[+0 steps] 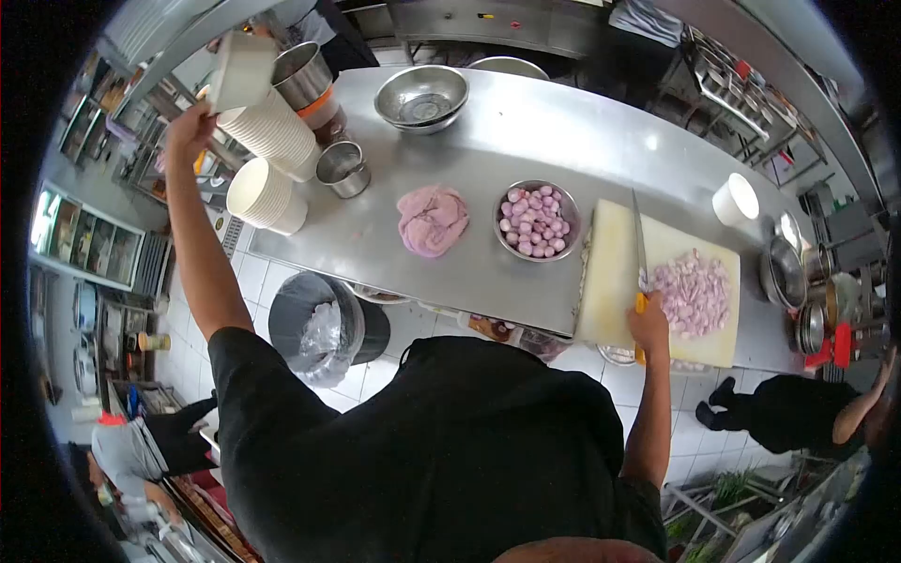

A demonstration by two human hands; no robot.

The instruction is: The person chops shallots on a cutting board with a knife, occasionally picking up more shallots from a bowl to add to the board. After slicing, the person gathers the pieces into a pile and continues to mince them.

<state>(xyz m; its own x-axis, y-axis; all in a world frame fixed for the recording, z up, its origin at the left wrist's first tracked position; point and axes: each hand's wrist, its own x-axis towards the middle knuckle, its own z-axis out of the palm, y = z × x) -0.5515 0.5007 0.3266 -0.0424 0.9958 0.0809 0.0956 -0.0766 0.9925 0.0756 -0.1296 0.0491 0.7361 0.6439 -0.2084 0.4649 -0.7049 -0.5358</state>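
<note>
My left hand (190, 129) reaches out to the far left, its fingers closed on the edge of a pale rectangular container (242, 73) above stacked white tubs (272, 136). My right hand (648, 327) grips the orange handle of a kitchen knife (640, 235), whose blade points away from me over a cutting board (608, 267). Chopped shallots (693, 291) lie in a pile on the board, right of the knife. Whole peeled shallots (535, 220) fill a steel bowl (499, 242) left of the board. A crumpled pink cloth (433, 220) lies farther left.
A steel table (394, 277) carries a metal cup (343, 171), a large steel bowl (422, 94) and a white tub (736, 199). A shorter tub stack (266, 197) stands at its left edge. A lined bin (314, 324) is below. Another person (798, 413) stands at the right.
</note>
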